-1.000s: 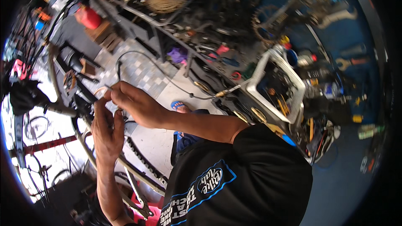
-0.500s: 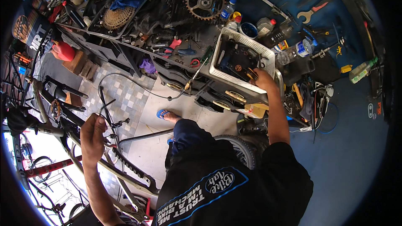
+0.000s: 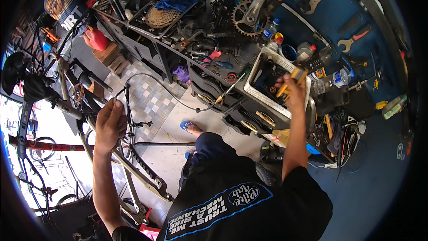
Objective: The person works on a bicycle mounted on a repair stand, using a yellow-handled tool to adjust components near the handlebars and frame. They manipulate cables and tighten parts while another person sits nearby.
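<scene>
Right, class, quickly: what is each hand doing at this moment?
Left hand: closed on the thin black cable by the bicycle frame.
Right hand: closed on a yellow-handled tool above the white basket.

A single head-worn fisheye camera looks steeply down over the person's chest and both forearms. It faces the cluttered counter (image 3: 249,85) at the upper middle, close enough that the left hand (image 3: 110,125) and right hand (image 3: 295,93) fall inside the frame. The tiled floor (image 3: 151,100) lies below; straight edges bend toward the rim.
</scene>
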A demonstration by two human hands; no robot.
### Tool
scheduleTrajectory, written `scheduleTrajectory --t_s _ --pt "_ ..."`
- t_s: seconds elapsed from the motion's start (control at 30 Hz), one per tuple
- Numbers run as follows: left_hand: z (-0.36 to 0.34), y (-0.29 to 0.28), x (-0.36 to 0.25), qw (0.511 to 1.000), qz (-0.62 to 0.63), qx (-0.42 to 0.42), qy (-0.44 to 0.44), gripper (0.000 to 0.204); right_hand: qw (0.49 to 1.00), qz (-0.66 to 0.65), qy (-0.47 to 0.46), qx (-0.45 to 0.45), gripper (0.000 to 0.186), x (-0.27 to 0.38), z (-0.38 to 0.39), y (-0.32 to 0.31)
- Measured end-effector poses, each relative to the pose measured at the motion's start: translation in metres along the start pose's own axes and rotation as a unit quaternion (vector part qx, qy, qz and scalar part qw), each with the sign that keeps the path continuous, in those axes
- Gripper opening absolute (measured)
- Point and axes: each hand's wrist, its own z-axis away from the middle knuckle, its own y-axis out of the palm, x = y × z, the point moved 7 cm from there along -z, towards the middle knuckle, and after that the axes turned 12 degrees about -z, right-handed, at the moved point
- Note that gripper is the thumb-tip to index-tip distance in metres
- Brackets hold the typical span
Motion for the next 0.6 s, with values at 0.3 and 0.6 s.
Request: scheduleTrajectory --t_s 0.3,0.6 --pt "0.008 0.028 -0.025 0.999 0.015 -0.032 0.028 0.039 0.780 -0.359 0.357 0.368 0.077 -0.098 0.109 0.266" --pt "0.035 0.033 -0.029 0.918 -0.339 -0.183 0.092 0.051 0.786 -0.314 0.372 0.380 0.040 -0.118 0.160 0.364"
